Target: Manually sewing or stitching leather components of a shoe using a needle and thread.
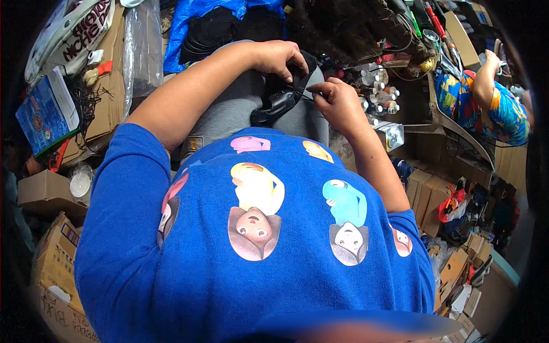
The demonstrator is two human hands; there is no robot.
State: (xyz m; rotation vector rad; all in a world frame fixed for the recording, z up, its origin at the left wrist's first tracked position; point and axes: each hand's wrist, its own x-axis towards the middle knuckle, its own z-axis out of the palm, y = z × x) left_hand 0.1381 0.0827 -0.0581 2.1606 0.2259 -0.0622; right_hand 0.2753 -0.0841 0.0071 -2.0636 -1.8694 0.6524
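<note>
Over my lap, a black strapped item that looks like a sandal (280, 104) lies on the grey trousers (220, 108), its strap looping up toward the far side. My left hand (281, 59) is closed on the upper part of that strap, thumb and fingers curled round it. On the other side my right hand (338, 103) pinches something thin, like a needle or thread, that reaches the strap. The fingers partly cover it, so its kind does not show.
Several small clear bottles (386, 100) stand right of my knees. A blue bag (226, 8) holding black items is ahead. Cardboard boxes (51, 194) and a blue book (48, 111) lie left. Another person in a colourful shirt (486, 108) sits at the right.
</note>
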